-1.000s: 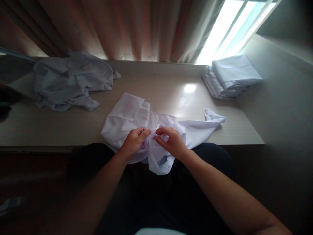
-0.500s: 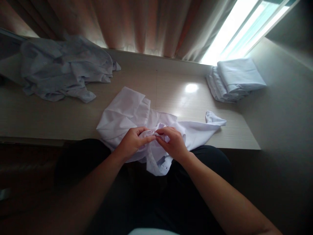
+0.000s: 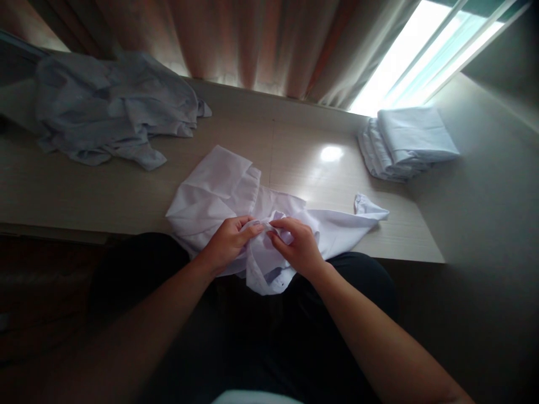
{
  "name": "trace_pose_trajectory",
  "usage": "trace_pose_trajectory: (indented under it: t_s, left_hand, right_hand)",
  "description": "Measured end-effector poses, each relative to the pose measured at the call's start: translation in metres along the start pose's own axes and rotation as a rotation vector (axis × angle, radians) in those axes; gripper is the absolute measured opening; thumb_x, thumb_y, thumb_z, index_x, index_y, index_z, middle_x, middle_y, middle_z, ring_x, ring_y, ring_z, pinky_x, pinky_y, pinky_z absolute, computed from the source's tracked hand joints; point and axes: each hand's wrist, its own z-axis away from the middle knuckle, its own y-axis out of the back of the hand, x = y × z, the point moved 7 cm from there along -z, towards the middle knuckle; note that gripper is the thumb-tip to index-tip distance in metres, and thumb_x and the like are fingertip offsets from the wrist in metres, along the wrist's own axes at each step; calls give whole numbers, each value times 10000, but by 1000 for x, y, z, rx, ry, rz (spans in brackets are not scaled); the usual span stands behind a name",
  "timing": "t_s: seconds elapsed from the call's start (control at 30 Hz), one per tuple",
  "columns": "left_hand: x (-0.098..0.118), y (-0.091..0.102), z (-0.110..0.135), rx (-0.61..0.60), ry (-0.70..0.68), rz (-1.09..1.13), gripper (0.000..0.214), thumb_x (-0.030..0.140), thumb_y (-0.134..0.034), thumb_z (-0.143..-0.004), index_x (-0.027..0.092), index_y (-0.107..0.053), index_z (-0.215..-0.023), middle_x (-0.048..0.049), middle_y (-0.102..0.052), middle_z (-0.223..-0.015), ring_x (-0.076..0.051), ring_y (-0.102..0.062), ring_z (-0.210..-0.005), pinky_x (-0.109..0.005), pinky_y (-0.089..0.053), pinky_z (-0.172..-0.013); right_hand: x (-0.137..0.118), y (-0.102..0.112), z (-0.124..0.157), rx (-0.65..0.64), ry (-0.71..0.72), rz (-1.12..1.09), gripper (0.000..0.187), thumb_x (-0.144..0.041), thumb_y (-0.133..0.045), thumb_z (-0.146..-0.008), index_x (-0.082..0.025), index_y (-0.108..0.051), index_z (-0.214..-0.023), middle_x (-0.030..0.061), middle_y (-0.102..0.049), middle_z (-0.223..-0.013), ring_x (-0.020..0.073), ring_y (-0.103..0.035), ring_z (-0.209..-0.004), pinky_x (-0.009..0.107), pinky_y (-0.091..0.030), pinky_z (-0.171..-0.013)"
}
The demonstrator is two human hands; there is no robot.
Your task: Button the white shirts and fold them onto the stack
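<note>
A crumpled white shirt (image 3: pixel 219 191) lies at the near edge of a pale wooden table (image 3: pixel 105 191), part of it hanging over onto my lap. My left hand (image 3: pixel 229 241) and my right hand (image 3: pixel 297 244) meet at the shirt's front, each pinching the fabric between thumb and fingers. One sleeve (image 3: pixel 357 216) trails out to the right on the table. The exact spot my fingertips grip is too small to make out.
A loose heap of pale blue-grey shirts (image 3: pixel 109 106) lies at the far left. A neat stack of folded white shirts (image 3: pixel 406 143) sits at the far right by the window. Curtains hang behind the table; a grey wall bounds the right side.
My hands stay pinched together on the shirt, with only small finger movements. The hanging part of the shirt has risen slightly. The camera has tilted a little.
</note>
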Motion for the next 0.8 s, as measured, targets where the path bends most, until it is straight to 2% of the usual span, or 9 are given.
trace_pose_trajectory:
  t_s: [0.2,0.57,0.8]
  left_hand:
    - [-3,-2,-1,27,-8,57,289,418,-705,-785,151,-658,-885,-7,-641,-753,-101,-543,-608,-209,-419,-563]
    - [-4,-3,-1,20,-2,-3,313,449,-676,-793,148,-663,-876,-9,-631,-728,-108,-529,-587,-219,-404,-546]
    - [-1,2,-3,59,-48,-109,324,465,-643,-806,145,-663,-855,-3,-611,-696,-110,-508,-578,-215,-373,-526]
  right_hand:
    - [2,0,0,15,-51,-24,119,-235,-645,-857,-230,-690,-967,46,-742,-893,204,-676,-826,353,-489,-778]
    - [10,-3,1,9,-128,-99,150,-234,-653,-816,-199,-687,-958,21,-707,-789,160,-623,-701,287,-475,-686]
    - [19,-8,1,7,-162,-201,138,-291,-652,-852,-215,-714,-949,19,-718,-821,151,-621,-692,269,-482,-652]
